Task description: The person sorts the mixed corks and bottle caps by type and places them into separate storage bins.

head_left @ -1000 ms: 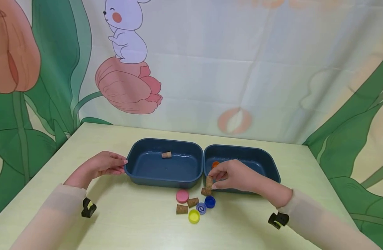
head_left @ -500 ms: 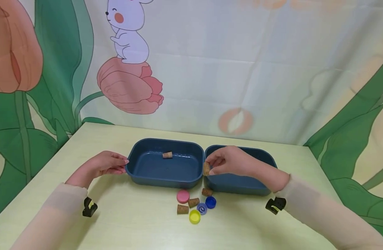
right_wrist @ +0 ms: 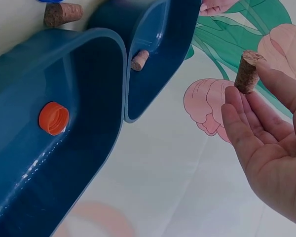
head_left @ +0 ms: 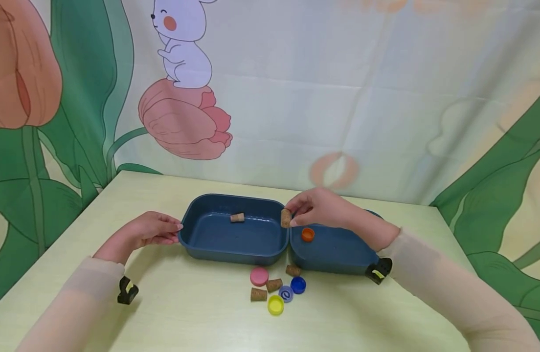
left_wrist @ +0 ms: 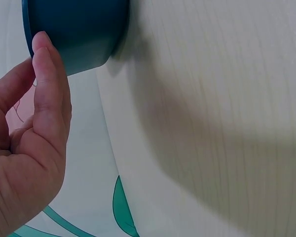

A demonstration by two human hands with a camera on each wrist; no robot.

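Note:
My right hand (head_left: 325,210) pinches a cork (head_left: 285,218) between thumb and fingertips. It is raised over the adjoining rims of two dark blue boxes, and the right wrist view shows the same cork (right_wrist: 247,72) tilted slightly. At the left box (head_left: 235,252), my left hand (head_left: 148,232) holds the left end of the rim, fingers against the outer wall in the left wrist view. A lone cork (head_left: 237,217) lies inside that box. In the right box (head_left: 336,266) sits an orange bottle cap (head_left: 308,234); my right hand and forearm hide part of this box.
In front of the boxes lie three corks, one a cork (head_left: 258,294) at the left, with a pink cap (head_left: 258,276), a yellow cap (head_left: 276,305), a light purple cap (head_left: 285,294) and a dark blue cap (head_left: 298,285). A printed curtain (head_left: 270,98) hangs behind the table (head_left: 186,313).
My right hand has lifted the cork from the pile in front of the boxes, carrying it up and slightly left to the adjoining rims. My left hand stays at the left box's rim.

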